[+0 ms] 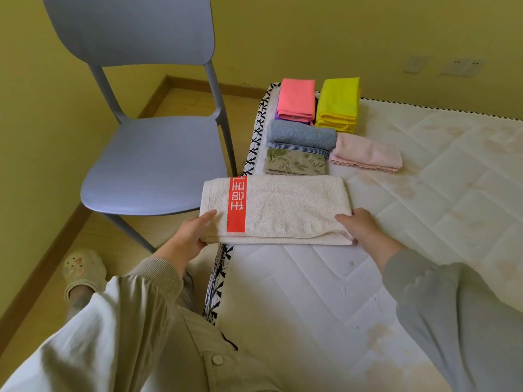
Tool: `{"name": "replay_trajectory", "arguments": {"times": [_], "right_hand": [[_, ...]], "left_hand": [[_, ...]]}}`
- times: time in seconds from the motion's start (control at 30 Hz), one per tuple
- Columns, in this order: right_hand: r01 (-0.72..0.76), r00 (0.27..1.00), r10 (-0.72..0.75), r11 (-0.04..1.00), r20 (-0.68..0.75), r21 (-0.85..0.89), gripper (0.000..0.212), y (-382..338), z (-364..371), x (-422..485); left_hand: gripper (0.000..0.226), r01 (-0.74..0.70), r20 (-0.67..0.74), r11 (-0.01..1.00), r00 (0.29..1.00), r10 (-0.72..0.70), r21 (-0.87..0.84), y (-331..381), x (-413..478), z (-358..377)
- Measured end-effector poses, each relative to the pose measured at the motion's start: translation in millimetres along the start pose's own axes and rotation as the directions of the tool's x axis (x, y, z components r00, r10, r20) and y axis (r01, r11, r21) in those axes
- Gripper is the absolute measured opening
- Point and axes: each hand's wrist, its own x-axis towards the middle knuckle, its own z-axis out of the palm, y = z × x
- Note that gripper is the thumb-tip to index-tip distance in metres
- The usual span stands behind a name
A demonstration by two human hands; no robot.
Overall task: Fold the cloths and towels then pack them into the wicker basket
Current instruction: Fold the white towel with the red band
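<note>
Because the cream towel (283, 210) is soft, thick terry that would likely sag and slip open if lifted by one corner, we judge it best held at both short ends, layers pinched together. It lies folded across the mattress (368, 278) edge, just in front of us. Our left hand (192, 236) grips its left end and our right hand (359, 227) its right end, thumbs on top.

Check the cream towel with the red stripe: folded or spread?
Folded: the cream towel shows stacked layers along its near edge.
</note>
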Motion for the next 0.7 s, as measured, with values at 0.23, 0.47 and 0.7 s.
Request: {"name": "replay_trajectory", "arguments": {"times": [0.23, 0.47, 0.7], "right_hand": [[0.187, 0.89, -0.152, 0.982, -0.43, 0.041, 0.027, -1, -4, -20], [0.104, 0.831, -0.33, 0.883, -0.448, -0.458, 0.038, 36, -12, -28], [0.502, 0.746, -0.665, 0.527, 0.035, -0.686, 0.057, -14, 54, -47]], "left_hand": [[0.023, -0.081, 0.142, 0.984, 0.988, 0.059, 0.16, 14, -31, 18], [0.031, -0.229, 0.039, 0.63, 0.953, 0.3, 0.742, -16, -33, 20], [0.062, -0.291, 0.461, -0.364, 0.653, 0.6, 0.885, -26, -34, 74]]}}
